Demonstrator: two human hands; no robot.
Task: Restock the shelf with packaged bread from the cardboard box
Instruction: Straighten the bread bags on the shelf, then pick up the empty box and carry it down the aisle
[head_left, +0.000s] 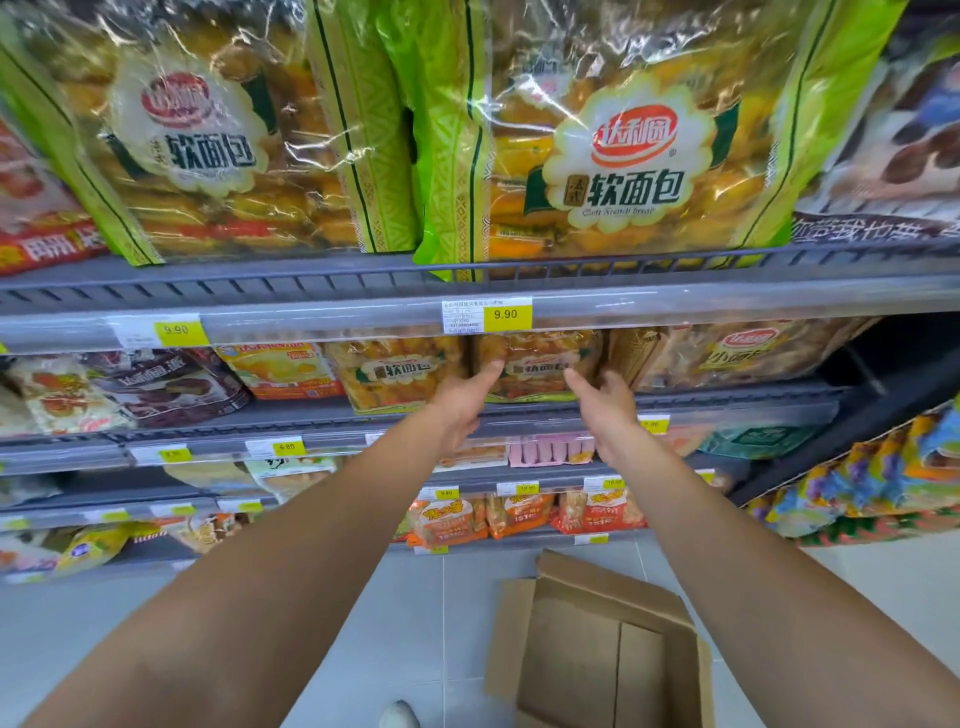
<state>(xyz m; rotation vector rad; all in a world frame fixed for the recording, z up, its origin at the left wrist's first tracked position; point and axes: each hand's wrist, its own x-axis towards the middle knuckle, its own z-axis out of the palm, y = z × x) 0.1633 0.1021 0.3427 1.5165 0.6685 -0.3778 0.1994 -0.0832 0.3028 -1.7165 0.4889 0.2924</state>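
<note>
Both my arms reach forward to the second shelf (727, 402). My left hand (462, 402) and my right hand (605, 410) flank an orange bag of bread (537, 364) that stands at the shelf's front edge, fingers extended toward its lower corners. Whether the fingertips touch the bag I cannot tell; neither hand is closed around it. A matching bag (397, 371) stands just left of it. On the floor below, the cardboard box (597, 644) lies with its flaps apart and shows a bare bottom.
Two large green bags of soft bread (618, 156) fill the top shelf close overhead. Yellow price tags (506, 314) line the shelf rails. Lower shelves hold more snack packs. A rack of colourful bags (878, 467) juts out at right. My shoe tip (399, 716) is on grey tiles.
</note>
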